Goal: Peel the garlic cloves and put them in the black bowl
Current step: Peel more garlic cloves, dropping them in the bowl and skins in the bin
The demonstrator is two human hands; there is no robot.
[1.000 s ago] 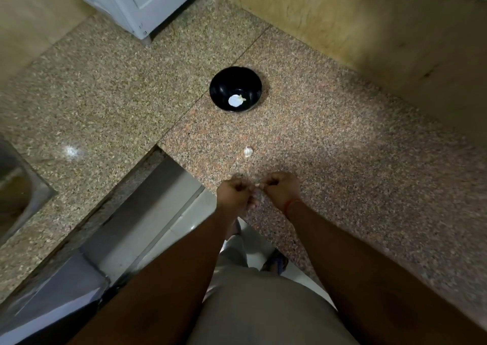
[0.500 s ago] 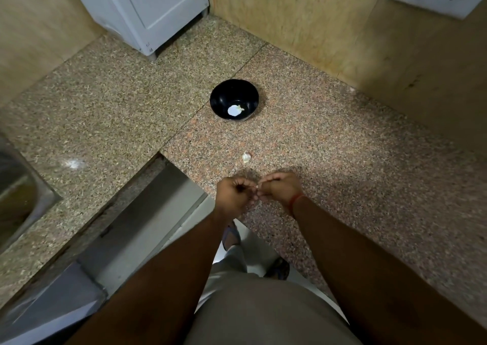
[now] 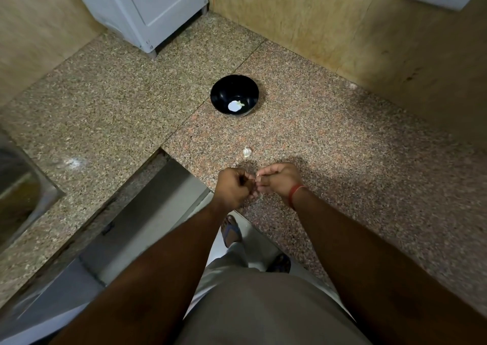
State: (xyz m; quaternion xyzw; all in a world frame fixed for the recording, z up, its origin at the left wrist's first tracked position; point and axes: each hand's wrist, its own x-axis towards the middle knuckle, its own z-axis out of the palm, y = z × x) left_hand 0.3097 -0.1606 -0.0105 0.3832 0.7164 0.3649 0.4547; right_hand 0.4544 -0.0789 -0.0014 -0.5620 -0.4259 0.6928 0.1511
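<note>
On a speckled granite counter [image 3: 329, 144] below tan walls, the left hand [image 3: 233, 188] and right hand [image 3: 280, 180] meet with curled fingers, pinching something small and pale, barely visible. A whitish garlic clove [image 3: 246, 151] lies just beyond them. Farther back sits a round black bowl [image 3: 234, 91] holding a pale peeled piece [image 3: 235, 106].

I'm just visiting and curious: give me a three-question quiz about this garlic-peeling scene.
1. True or false: the black bowl is completely empty.
2. Where does the loose garlic piece lie? A) in the bowl B) on the granite counter between bowl and hands C) in the sink
3. Fill in: the red thread sits on the wrist of the ____ hand.

Key
1. False: something pale lies at its bottom.
2. B
3. Right: the right hand meets the left hand around something small, mostly hidden.
</note>
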